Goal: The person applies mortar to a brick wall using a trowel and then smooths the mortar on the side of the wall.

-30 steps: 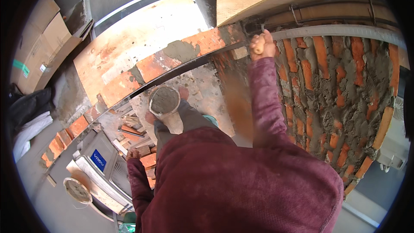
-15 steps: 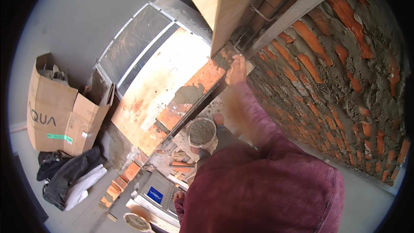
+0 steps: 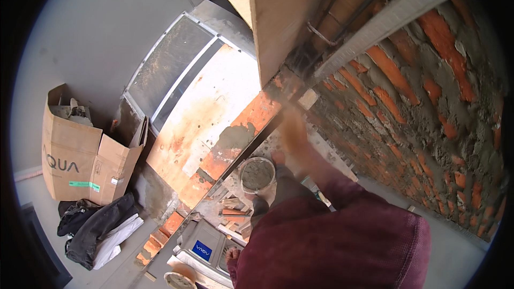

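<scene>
My right hand [image 3: 293, 128] is smeared by motion just below the lower end of a long pale straightedge [image 3: 396, 21], so its fingers do not show clearly. A small pale block [image 3: 308, 99] sits by that end, apart from the hand. Below and left of the hand, a round bucket of grey mortar [image 3: 257, 175] stands by my feet. My left hand [image 3: 232, 255] shows only in part at the edge of my maroon clothing, beside a grey case [image 3: 201, 246]. Its fingers look curled; whatever they hold is hidden.
A brick wall [image 3: 407, 101] roughly coated with mortar fills the right side. Left of me runs a low brick ledge [image 3: 217, 163] with a mortar patch, beside a bright board [image 3: 209, 107]. A cardboard box [image 3: 80, 155] and dark cloths [image 3: 101, 230] lie farther left.
My right hand has come down from the lower end of the straightedge toward me and now blurs. The small pale block there has come into sight. The whole view has shifted slightly.
</scene>
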A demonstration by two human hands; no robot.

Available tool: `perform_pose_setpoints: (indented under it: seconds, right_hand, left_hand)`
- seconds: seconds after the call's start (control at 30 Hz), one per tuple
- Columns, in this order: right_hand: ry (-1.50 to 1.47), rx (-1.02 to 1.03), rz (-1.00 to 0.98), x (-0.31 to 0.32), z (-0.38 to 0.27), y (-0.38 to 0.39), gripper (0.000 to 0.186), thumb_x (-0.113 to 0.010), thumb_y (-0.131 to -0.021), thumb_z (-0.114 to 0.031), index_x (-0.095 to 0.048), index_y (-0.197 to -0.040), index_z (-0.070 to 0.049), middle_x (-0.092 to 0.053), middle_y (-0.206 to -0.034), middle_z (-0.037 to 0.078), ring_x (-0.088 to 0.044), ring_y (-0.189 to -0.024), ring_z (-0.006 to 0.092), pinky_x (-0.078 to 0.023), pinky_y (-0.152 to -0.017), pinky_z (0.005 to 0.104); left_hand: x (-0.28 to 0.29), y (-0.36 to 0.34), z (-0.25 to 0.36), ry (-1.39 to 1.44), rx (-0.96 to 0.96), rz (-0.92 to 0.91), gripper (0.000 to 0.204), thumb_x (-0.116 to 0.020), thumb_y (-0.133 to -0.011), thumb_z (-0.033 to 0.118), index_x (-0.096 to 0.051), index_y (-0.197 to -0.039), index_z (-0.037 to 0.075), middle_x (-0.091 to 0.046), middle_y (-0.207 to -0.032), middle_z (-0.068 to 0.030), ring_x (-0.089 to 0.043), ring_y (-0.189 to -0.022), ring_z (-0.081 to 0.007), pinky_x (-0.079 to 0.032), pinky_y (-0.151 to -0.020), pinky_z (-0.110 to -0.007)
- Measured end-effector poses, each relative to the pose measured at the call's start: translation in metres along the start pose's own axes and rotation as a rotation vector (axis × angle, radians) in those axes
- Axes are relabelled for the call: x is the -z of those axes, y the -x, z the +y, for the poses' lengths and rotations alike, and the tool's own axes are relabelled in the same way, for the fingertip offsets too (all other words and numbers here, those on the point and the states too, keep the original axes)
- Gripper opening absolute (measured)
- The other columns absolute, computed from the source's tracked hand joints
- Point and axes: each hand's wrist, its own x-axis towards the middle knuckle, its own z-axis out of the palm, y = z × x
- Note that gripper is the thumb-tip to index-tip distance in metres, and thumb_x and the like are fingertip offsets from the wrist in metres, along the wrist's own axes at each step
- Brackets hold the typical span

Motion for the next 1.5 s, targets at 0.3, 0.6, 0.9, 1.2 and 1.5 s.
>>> perform_pose_setpoints:
  seconds: [0.3, 0.6, 0.9, 1.2, 1.5]
  right_hand:
    - [0.605, -0.044, -0.883, 0.153, -0.011, 0.123, 0.027, -0.046, -0.088, -0.015, -0.055, -0.113, -0.006, -0.057, -0.101, 0.019, -0.055, -0.1, 0.0364, -0.045, -0.081, 0.044]
    - [0.858, -1.211, -0.907, 0.251, 0.242, 0.119, 0.063, -0.057, -0.084, -0.047, -0.05, -0.126, 0.0, -0.054, -0.122, 0.022, -0.055, -0.108, 0.0333, -0.045, -0.087, 0.0459]
    - [1.057, -1.016, -0.986, 0.168, 0.095, 0.099, 0.024, -0.056, -0.08, -0.026, -0.063, -0.095, -0.008, -0.061, -0.088, 0.014, -0.06, -0.08, 0.0267, -0.048, -0.069, 0.0414]
    - [0.59, -0.739, -0.955, 0.102, 0.079, 0.213, 0.007, -0.062, -0.071, -0.008, -0.059, -0.077, -0.005, -0.051, -0.058, 0.004, -0.047, -0.047, 0.0164, -0.037, -0.042, 0.035]
    - [0.483, -0.634, -1.167, 0.144, 0.133, 0.217, 0.009, -0.062, -0.074, -0.008, -0.057, -0.081, -0.008, -0.049, -0.058, 0.003, -0.047, -0.046, 0.0167, -0.037, -0.043, 0.034]
  left_hand:
    - [-0.042, 0.009, -0.041, -0.108, 0.047, 0.013, 0.011, -0.054, -0.091, 0.018, -0.056, -0.091, 0.007, -0.058, -0.077, -0.0053, -0.054, -0.069, -0.0128, -0.045, -0.063, -0.031]
    - [-0.08, 0.05, -0.055, -0.399, -0.012, 0.053, 0.033, -0.055, -0.09, 0.03, -0.059, -0.112, 0.006, -0.065, -0.098, -0.0085, -0.06, -0.091, -0.0172, -0.047, -0.082, -0.034]
    - [-0.053, 0.065, -0.075, -0.478, 0.089, 0.064, 0.034, -0.057, -0.088, 0.031, -0.059, -0.11, 0.004, -0.063, -0.1, -0.0082, -0.058, -0.092, -0.018, -0.047, -0.078, -0.031]
    - [0.027, -0.003, -0.135, 0.043, -0.049, 0.14, 0.045, -0.056, -0.09, 0.032, -0.051, -0.126, 0.006, -0.062, -0.103, -0.008, -0.061, -0.087, -0.0181, -0.05, -0.076, -0.033]
    - [0.332, -0.091, -0.211, -0.891, -0.186, 0.632, 0.04, -0.057, -0.079, 0.039, -0.061, -0.106, 0.009, -0.065, -0.093, -0.0142, -0.063, -0.085, -0.033, -0.05, -0.074, -0.044]
